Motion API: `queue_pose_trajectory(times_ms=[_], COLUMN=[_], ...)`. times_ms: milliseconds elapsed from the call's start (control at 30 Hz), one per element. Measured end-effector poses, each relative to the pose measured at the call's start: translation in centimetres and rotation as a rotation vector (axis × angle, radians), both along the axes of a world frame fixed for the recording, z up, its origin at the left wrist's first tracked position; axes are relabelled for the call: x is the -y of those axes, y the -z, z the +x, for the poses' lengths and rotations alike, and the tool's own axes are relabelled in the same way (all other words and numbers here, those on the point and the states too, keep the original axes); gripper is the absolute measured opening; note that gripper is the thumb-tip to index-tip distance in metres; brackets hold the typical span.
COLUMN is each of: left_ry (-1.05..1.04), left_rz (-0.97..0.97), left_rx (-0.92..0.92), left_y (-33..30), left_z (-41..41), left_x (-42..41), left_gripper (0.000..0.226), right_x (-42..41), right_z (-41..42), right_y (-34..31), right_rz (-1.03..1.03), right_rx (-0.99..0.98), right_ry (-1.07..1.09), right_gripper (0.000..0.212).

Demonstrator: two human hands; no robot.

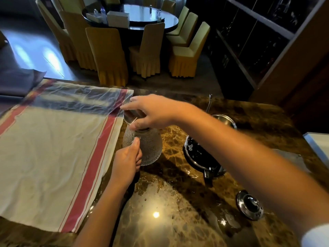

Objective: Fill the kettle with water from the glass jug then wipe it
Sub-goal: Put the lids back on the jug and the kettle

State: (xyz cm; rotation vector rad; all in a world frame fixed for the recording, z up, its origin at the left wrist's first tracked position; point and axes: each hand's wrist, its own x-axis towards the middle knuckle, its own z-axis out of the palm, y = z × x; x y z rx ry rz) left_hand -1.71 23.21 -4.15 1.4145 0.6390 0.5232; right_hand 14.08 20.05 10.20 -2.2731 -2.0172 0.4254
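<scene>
A textured glass jug [151,147] stands upright on the marble counter [178,220], just right of the cloth. My left hand [127,163] grips its handle side, thumb against the glass. My right hand [151,111] reaches over from the right and holds the jug's metal lid [130,115], tilted above the neck. The black and steel kettle [201,154] sits to the right of the jug, partly hidden behind my right forearm. Its round lid [249,205] lies apart on the counter at the lower right. A white cloth with red stripes [53,148] is spread flat on the left.
Water drops and a wet patch lie on the counter in front of the jug. A white box edge [318,145] shows at the right. Beyond the counter's far edge stand yellow-covered chairs [106,56] around a dark round table [149,16]; dark shelving [258,41] rises at the right.
</scene>
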Motion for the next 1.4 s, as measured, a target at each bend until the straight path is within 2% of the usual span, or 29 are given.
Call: queue_pose_trajectory(times_ms=[100,233,467,533,600,667,733,867,967,1067,1133,1267,1400], left_ry=[-0.006,-0.048,-0.227,-0.236,-0.218,-0.241,-0.269,-0.487,-0.659,-0.576,-0.433,-0.219,-0.129], left_rz=[0.008,0.017,0.08,0.198,0.487,0.61,0.603,0.492,0.608,0.833,0.883,0.78,0.652], left_rx=[0.008,0.02,-0.032,-0.097,-0.236,-0.306,-0.36,-0.303,-0.2,-0.171,-0.146,-0.101,-0.113], left_y=[0.1,0.4,0.7,0.6,0.2,-0.1,-0.7,-2.0,-3.1,-3.2,-3.0,-2.2,-1.8], left_z=[0.0,0.1,0.5,0.4,0.2,0.1,0.0,0.3,0.4,1.5,3.1,6.1,7.9], left_x=[0.0,0.3,1.2,1.2,1.4,1.8,2.4,3.7,5.8,9.4,12.4,17.3,19.7], left_gripper=[0.054,0.06,0.053,0.051,0.053,0.06,0.058,0.036,0.015,0.01,0.011,0.013,0.028], right_x=[1.2,1.8,4.1,5.7,7.5,10.2,13.6,21.3,27.0,31.3,33.5,36.5,38.0], right_z=[-0.8,-2.0,-1.7,-1.3,-0.8,-0.3,0.5,3.2,5.2,6.7,7.2,6.8,5.4], right_y=[2.7,5.4,5.2,4.9,4.3,3.4,2.7,3.4,5.8,8.9,10.7,13.8,16.6], right_rz=[0.14,0.316,0.356,0.352,0.315,0.313,0.372,0.575,0.708,0.719,0.667,0.47,0.301], right_rx=[-0.115,0.01,0.021,0.033,0.045,-0.061,-0.219,-0.355,-0.473,-0.483,-0.479,-0.426,-0.412], right_ry=[0.118,0.166,0.08,0.055,0.034,0.021,0.047,0.221,0.41,0.571,0.644,0.75,0.735], right_gripper=[0.059,0.052,0.049,0.046,0.048,0.051,0.054,0.043,0.028,0.021,0.02,0.015,0.033])
